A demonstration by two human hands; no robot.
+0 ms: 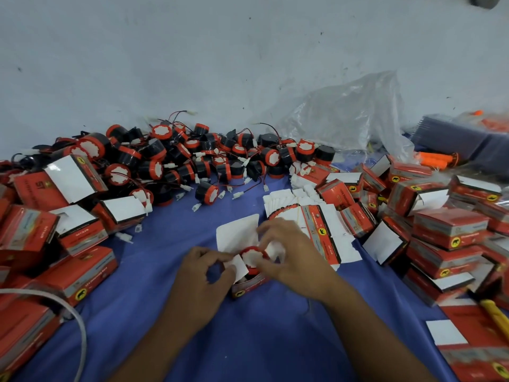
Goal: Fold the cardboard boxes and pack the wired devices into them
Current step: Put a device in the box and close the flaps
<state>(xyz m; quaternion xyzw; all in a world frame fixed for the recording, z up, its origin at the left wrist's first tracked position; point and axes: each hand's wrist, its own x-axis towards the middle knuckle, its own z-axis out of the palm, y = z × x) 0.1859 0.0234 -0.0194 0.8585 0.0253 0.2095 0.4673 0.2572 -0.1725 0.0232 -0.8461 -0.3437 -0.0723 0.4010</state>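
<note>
A small red cardboard box point(246, 285) stands open on the blue cloth point(248, 340) in the middle. A round red-and-black wired device point(252, 258) sits in its mouth, white face up. My left hand point(203, 274) pinches the box's white side flap point(239, 267). My right hand point(289, 252) curls over the device and the far flaps, fingertips on it. The large white lid flap point(237, 234) stands up behind. A heap of loose wired devices point(181, 161) lies along the wall.
Folded red boxes point(55, 216) pile up on the left and more boxes point(446, 230) on the right. A stack of flat unfolded boxes point(311, 216) lies just beyond my right hand. A clear plastic bag point(349, 114) leans on the wall. A yellow cutter point(495, 315) lies at right.
</note>
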